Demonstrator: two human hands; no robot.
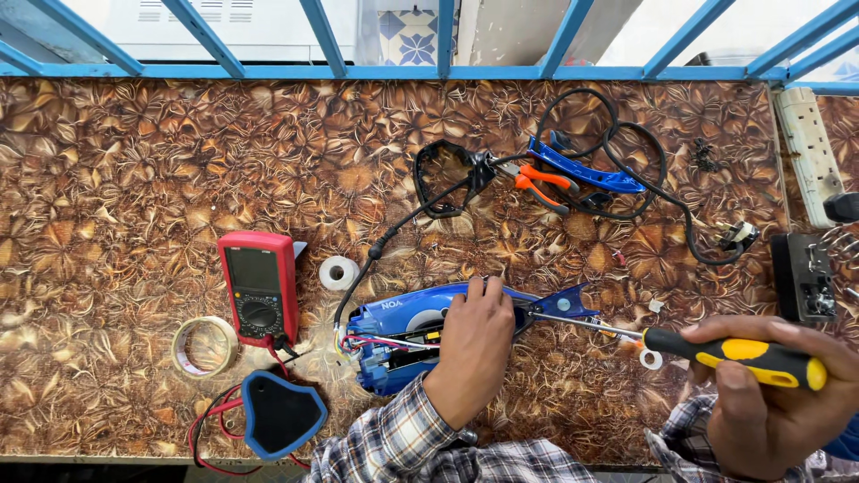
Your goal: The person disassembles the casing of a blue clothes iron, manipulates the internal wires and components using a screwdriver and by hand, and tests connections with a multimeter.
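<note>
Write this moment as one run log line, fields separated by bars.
left hand: pressing blue appliance body | right hand: holding screwdriver, tip at appliance | nearby: multimeter, pliers

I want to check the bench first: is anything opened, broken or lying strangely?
Yes. The blue appliance under the left hand is opened, with coloured wires exposed. A separate blue cover piece lies beside the multimeter. Nothing looks spilled.

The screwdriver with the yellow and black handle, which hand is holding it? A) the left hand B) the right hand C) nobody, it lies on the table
B: the right hand grips the screwdriver by its handle, while the left hand rests on the opened blue appliance.
</note>
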